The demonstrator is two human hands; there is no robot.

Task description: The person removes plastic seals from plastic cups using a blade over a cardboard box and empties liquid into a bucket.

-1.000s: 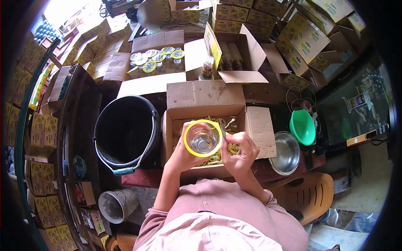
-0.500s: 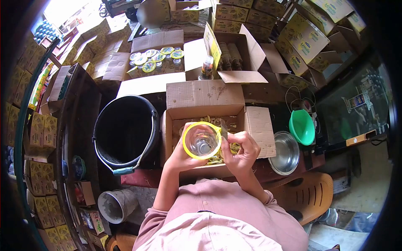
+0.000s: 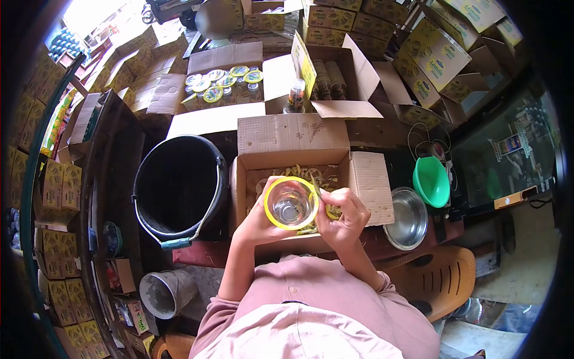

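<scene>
My left hand [image 3: 256,224] is wrapped round a clear plastic cup [image 3: 291,203] with a bright yellow rim, its mouth turned up towards me. At the rim's right side, my right hand [image 3: 343,218] pinches a thin flat blade [image 3: 315,184], seen nearly edge-on and against the rim; its handle, if any, is hidden in the fingers. Both hands are above an open cardboard box [image 3: 293,134], in which many yellowish strips and scraps [image 3: 308,173] lie.
Left of the box stands a black bucket [image 3: 179,143] with a wire handle. To the right are a metal bowl [image 3: 408,221] and a green basin [image 3: 431,182]. Behind, a carton holds lidded cups [image 3: 224,81], beside a stacked cup [image 3: 295,96] and another open carton [image 3: 353,66].
The blade has turned from showing its flat side to nearly edge-on at the rim. The cup has shifted very slightly right and down.
</scene>
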